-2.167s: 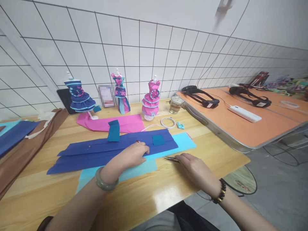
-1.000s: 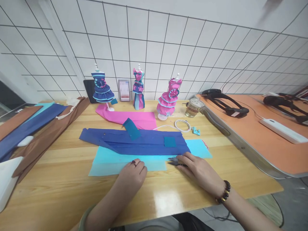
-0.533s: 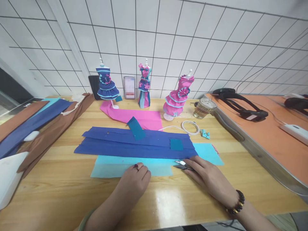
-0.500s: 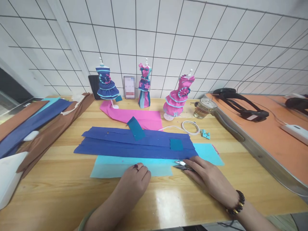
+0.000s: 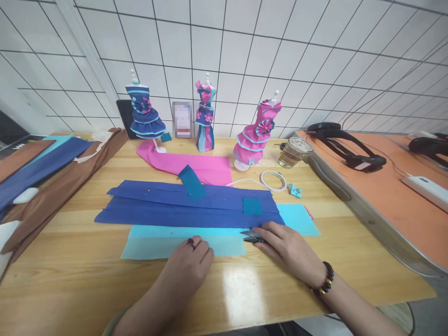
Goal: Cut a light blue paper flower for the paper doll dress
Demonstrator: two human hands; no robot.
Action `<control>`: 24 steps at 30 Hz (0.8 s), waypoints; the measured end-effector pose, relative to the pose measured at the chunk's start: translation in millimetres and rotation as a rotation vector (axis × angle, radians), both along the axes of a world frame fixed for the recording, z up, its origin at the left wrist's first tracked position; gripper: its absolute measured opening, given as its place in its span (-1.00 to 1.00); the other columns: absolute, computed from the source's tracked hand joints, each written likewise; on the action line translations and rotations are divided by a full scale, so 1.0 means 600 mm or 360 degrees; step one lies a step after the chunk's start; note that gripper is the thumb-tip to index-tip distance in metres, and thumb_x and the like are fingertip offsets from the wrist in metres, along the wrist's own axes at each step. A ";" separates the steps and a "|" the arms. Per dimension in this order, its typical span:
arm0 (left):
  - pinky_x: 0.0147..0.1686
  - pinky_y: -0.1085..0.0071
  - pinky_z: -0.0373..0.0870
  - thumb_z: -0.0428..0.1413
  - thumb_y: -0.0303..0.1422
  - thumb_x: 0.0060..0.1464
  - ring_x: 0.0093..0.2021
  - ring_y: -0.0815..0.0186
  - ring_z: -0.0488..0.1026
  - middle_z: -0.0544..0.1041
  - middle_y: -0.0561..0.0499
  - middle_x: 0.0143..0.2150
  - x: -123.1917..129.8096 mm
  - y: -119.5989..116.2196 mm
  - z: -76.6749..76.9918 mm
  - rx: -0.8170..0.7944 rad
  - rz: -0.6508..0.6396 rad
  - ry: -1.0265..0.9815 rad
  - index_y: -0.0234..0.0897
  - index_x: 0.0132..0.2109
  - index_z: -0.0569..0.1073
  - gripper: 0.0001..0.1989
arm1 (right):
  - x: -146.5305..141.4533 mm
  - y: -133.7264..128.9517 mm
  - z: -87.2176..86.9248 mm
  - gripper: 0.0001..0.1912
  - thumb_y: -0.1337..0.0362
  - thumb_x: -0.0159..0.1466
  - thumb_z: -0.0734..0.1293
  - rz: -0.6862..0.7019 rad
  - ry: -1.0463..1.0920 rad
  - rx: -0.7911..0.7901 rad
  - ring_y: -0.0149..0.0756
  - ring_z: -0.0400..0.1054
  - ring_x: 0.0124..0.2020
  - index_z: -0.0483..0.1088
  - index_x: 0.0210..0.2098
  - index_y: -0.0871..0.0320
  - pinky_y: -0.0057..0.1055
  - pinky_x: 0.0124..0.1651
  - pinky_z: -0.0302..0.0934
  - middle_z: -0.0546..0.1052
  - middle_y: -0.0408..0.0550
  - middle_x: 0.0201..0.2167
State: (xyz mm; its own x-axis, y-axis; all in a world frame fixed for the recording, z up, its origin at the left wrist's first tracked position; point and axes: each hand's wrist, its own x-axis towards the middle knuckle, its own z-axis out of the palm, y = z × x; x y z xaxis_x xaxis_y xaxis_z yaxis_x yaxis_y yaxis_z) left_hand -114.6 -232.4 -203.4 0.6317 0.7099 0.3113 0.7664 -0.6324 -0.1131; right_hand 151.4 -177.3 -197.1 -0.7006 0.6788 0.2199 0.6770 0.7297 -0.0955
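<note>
My left hand point(image 5: 192, 263) rests with curled fingers on the front edge of a light blue sheet point(image 5: 154, 246); what it holds, if anything, is hidden. My right hand point(image 5: 289, 249) has its fingers on small dark scissors point(image 5: 252, 236), whose blades point left over the light blue sheet. Behind both hands lie long dark blue strips point(image 5: 168, 212). Two teal pieces lie on them, one point(image 5: 192, 183) slanted near the middle and a squarer one point(image 5: 252, 206) at the right. A pink strip point(image 5: 206, 166) stretches behind.
Three small dress forms stand at the back, in blue point(image 5: 145, 114), blue and pink point(image 5: 205, 116), and pink point(image 5: 257, 133). A glass cup point(image 5: 295, 151), a white tape roll point(image 5: 273, 181) and a phone point(image 5: 182, 120) are nearby. Brown cloth point(image 5: 70, 186) lies left.
The view has shifted slightly. My right hand has moved a little left, and the scissors lie closer to the dark blue strips with their blades more visible.
</note>
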 end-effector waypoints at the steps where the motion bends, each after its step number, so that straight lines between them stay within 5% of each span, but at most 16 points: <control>1: -0.53 0.39 0.20 -0.15 -0.70 -0.10 -0.45 0.28 0.19 0.23 -0.03 -0.54 0.000 0.000 0.000 0.0006 -0.0003 0.0002 -0.33 -0.50 0.27 -0.77 | -0.002 0.001 -0.001 -0.69 0.19 0.26 0.13 0.0011 0.0005 0.0018 -0.32 0.34 -0.33 0.31 -0.08 0.17 -0.37 -0.30 0.26 0.41 0.03 -0.29; 24: -0.53 0.40 0.21 -0.17 -0.68 -0.05 -0.45 0.28 0.20 0.24 -0.03 -0.54 -0.002 0.003 0.002 0.0018 -0.0013 -0.0024 -0.33 -0.48 0.28 -0.76 | -0.030 -0.001 -0.004 -0.75 0.30 0.26 0.15 0.0199 -0.0101 0.0315 -0.32 0.34 -0.36 0.31 -0.12 0.26 -0.38 -0.32 0.21 0.44 0.05 -0.34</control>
State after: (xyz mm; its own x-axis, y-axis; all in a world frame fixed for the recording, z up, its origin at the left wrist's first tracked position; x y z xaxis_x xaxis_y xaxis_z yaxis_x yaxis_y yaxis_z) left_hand -115.7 -230.8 -202.2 0.6328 0.7010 0.3289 0.7627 -0.6376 -0.1086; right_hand 133.6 -178.1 -199.2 -0.7931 0.5341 0.2928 0.5804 0.8085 0.0976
